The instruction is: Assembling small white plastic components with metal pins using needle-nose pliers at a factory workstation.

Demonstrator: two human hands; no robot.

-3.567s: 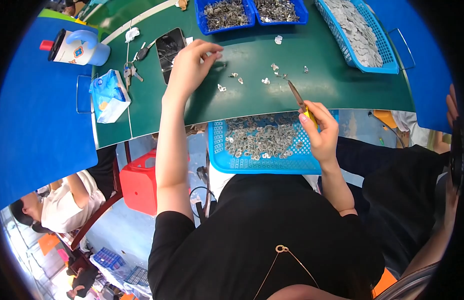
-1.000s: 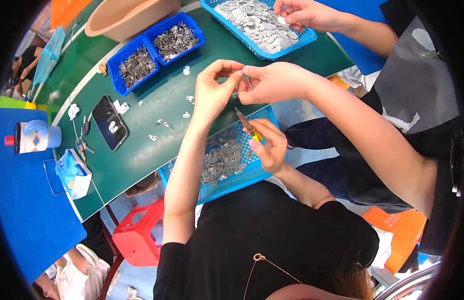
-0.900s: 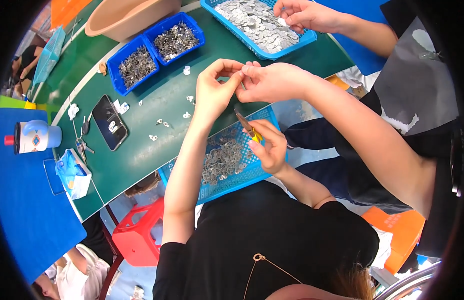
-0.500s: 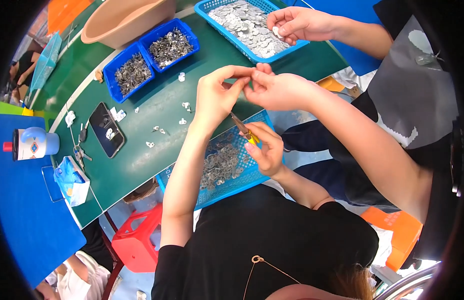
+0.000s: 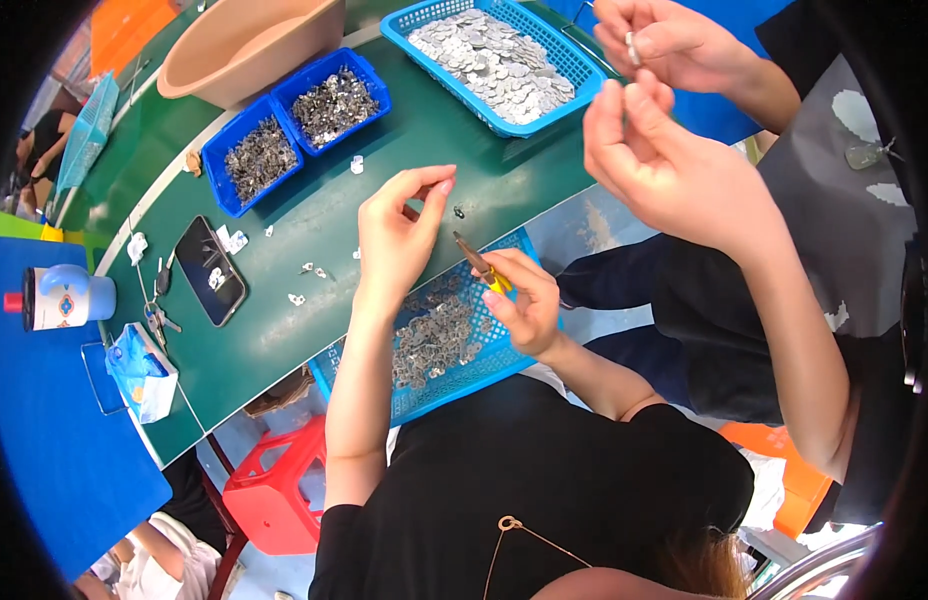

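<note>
My left hand (image 5: 399, 228) is raised over the green table (image 5: 314, 210), its thumb and forefinger pinched close together. Whatever may lie between those fingertips is too small to make out. Yellow-handled pliers (image 5: 487, 270) are gripped in my right hand (image 5: 527, 308), their dark jaws pointing up toward my left hand without touching it. Beneath both hands, a light blue basket (image 5: 454, 390) holds many small metal pieces (image 5: 434, 340). A tiny dark part (image 5: 459, 212) lies on the table just beyond the pliers' tip.
At right, a co-worker's hands (image 5: 684, 165) hold a small pale disc (image 5: 631, 48). Past my hands stand a blue basket of silvery discs (image 5: 494, 60), blue bins (image 5: 302, 150) of metal parts and a tan basin (image 5: 249, 50). A phone (image 5: 212, 270), keys (image 5: 161, 315) and mug (image 5: 69, 298) sit left.
The co-worker's nearer hand has come away from my left fingertips and moved up and right. My left hand has shifted slightly left and down; my right hand still holds the pliers.
</note>
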